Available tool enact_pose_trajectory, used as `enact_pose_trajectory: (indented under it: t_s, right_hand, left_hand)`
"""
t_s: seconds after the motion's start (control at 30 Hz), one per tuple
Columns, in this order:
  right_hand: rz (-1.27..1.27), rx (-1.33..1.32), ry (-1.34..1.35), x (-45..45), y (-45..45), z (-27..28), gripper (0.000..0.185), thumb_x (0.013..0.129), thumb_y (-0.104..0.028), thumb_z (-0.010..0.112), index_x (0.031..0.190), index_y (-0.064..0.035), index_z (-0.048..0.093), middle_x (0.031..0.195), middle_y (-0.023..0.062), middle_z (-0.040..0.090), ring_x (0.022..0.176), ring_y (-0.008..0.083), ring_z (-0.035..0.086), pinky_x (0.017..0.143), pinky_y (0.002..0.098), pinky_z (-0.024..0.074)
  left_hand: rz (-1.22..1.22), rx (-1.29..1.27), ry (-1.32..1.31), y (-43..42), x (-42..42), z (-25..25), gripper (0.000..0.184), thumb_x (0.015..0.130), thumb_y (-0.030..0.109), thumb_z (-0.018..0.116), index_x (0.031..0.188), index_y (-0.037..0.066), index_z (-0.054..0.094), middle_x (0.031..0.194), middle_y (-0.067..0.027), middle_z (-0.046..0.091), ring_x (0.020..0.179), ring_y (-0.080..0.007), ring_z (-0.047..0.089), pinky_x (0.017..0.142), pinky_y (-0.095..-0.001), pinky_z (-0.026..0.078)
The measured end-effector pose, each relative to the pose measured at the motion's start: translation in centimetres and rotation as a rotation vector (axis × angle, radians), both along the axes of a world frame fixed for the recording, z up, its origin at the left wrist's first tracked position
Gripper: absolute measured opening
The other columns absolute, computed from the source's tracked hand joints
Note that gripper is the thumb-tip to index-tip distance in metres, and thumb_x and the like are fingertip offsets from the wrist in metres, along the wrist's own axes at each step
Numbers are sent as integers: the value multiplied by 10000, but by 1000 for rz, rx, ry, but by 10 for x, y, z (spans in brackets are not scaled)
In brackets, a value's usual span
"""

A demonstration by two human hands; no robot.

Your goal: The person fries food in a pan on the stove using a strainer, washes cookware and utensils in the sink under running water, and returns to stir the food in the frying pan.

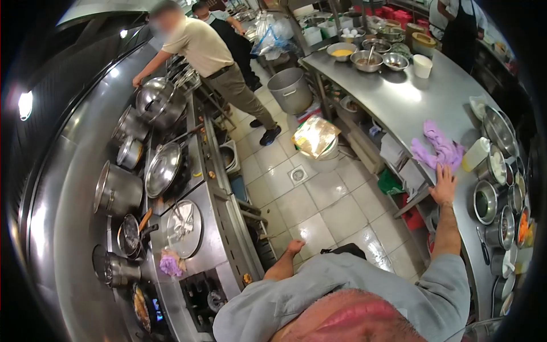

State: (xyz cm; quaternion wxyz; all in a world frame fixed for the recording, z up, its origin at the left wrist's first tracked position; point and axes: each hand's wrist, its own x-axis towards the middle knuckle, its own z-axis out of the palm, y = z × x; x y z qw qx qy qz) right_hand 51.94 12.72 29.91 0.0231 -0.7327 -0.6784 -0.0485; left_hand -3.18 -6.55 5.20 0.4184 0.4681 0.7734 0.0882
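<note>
My left hand [295, 246] hangs low in front of my body over the tiled floor, its fingers curled in and nothing visible in them. On the right, my right hand [443, 187] lies at the edge of the steel table with its fingers stretched out. Its fingertips meet the lower edge of a crumpled purple cloth [437, 149]. A squeeze bottle with pale yellow contents [476, 154] stands just right of the cloth. Several metal bowls, one of them dark green inside [484, 203], line the table's right side.
A person in a beige shirt [208, 48] reaches over a large pot [160, 104] at the left stove. Between stove and table stand a tall pot [290, 91] and a foil-topped bucket [317, 137]. A pan of food [141, 308] sits beside blue flames at lower left.
</note>
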Motion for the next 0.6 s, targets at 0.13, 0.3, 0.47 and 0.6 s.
enact_pose_trajectory:
  t_s: [0.13, 0.3, 0.47, 0.6]
  right_hand:
    - [-14, 0, -1, -5, -2, 6, 850, 585, -265, 713, 1289, -121, 259, 1304, 109, 280, 1246, 265, 207, 970, 488, 222]
    - [-12, 33, 0, -7, 0, 8, 798, 575, -260, 714, 1249, -115, 312, 1236, 116, 338, 1197, 276, 267, 963, 478, 223]
    - [-14, 47, 6, -12, -6, 14, 723, 574, -257, 713, 1192, -103, 370, 1149, 121, 393, 1113, 286, 337, 946, 466, 235]
    - [-3, 106, 27, -12, 0, 14, 714, 574, -258, 714, 1185, -100, 379, 1144, 122, 397, 1109, 284, 343, 951, 464, 232]
  left_hand:
    - [99, 82, -132, 20, 17, 8, 368, 738, 325, 561, 929, 14, 614, 933, -144, 615, 890, -246, 576, 789, -334, 436]
    - [100, 93, -204, 27, 13, -4, 353, 734, 316, 566, 912, 15, 617, 905, -137, 621, 857, -236, 583, 762, -316, 444]
    - [72, 4, -115, -4, -7, -15, 339, 712, 310, 570, 896, 31, 626, 888, -134, 624, 838, -237, 591, 755, -318, 447]
    - [160, -47, -124, -13, -13, -14, 348, 709, 323, 568, 906, 42, 626, 929, -140, 614, 876, -241, 584, 776, -325, 442]
